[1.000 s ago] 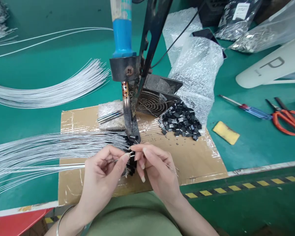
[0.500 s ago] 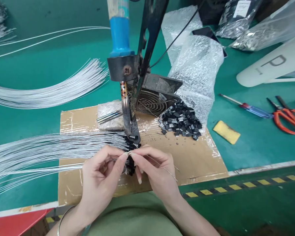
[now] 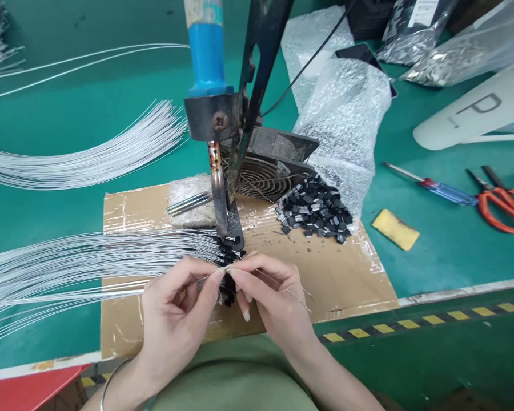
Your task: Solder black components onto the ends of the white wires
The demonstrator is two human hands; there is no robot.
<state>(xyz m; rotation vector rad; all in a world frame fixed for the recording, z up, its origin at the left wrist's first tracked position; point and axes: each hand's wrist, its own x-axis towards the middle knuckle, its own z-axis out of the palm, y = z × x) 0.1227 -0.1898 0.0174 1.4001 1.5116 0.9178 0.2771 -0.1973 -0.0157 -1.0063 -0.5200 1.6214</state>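
Note:
My left hand pinches the end of a thin white wire between thumb and forefinger. Tip to tip with it, my right hand is also closed in a pinch at the wire end; what lies between the fingertips is mostly hidden. Thin strands stick out past the right hand's fingers. Just beyond the hands, a bundle of white wires ends in small black connectors. A soldering iron with a blue handle is clamped above, its tip pointing down at the connectors.
Cardboard lies under the work. Behind stand a dusty fan and a pile of black connectors by bubble wrap. To the right are a yellow sponge, a screwdriver and red-handled scissors. Another wire bundle lies left.
Both hands keep their pinch at nearly the same spot, with only a tiny shift of the fingers. The view has moved very slightly.

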